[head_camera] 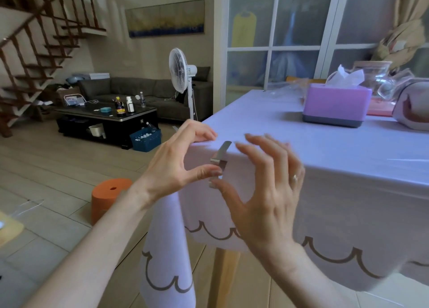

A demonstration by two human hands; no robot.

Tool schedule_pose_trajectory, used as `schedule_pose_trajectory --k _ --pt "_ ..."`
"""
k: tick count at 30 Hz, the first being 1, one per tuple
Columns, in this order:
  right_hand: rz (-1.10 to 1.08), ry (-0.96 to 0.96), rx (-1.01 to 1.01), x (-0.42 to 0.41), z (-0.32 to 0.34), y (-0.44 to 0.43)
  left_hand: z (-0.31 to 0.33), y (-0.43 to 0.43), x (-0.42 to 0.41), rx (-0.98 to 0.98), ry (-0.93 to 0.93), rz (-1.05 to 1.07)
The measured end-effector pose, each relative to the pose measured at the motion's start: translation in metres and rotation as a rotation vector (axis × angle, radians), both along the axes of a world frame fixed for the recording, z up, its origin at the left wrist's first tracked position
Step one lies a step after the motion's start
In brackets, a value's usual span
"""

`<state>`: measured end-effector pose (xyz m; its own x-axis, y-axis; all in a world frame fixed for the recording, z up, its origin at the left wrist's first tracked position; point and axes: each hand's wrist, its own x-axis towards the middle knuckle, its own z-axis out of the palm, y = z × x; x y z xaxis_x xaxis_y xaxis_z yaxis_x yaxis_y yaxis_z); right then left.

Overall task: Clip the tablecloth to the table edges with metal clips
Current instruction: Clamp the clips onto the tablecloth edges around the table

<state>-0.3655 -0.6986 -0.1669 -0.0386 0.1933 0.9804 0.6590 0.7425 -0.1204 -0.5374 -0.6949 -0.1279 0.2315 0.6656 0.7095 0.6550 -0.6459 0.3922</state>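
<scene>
1. Right hand [262, 191], fingers spread apart, touches its thumb to the bent silver metal clip [220, 156] left of it, steadying.
2. Left hand [176, 166] pinches that clip over the lilac scalloped tablecloth [325, 159] edge; we judge this seats it.

Pale lilac tablecloth [336, 191], 1 brown scalloped line along its hem. Silver-grey clip [221, 154]. Purple tissue box [336, 103] on a dark grey base, white tissue [346, 76]. Orange stool [109, 198]. White fan [178, 69]. Dark blue crate [146, 140]. Light wood counter leg [222, 280].
</scene>
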Motion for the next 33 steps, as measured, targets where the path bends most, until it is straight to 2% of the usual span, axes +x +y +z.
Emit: schedule_pose_trajectory --k 2,5,13,26,28,33 --pt "-0.09 -0.115 -0.116 0.008 0.011 0.006 -0.001 0.003 0.0 0.067 -0.001 -0.008" --pt "-0.186 -0.179 -0.196 0.009 0.015 0.009 -0.002 0.005 -0.001 0.123 -0.035 -0.024" --pt "-0.242 -0.169 -0.169 0.006 0.015 0.014 -0.008 0.009 0.002 0.167 -0.018 0.007" --pt "-0.315 -0.129 -0.101 -0.003 0.02 0.023 -0.02 0.019 0.024 0.323 -0.189 0.188" --pt "-0.309 -0.129 -0.108 -0.002 0.021 0.022 -0.018 0.019 0.024 0.313 -0.167 0.193" --pt "-0.312 -0.2 -0.073 0.004 0.018 0.022 -0.018 0.021 0.017 0.338 0.044 0.186"
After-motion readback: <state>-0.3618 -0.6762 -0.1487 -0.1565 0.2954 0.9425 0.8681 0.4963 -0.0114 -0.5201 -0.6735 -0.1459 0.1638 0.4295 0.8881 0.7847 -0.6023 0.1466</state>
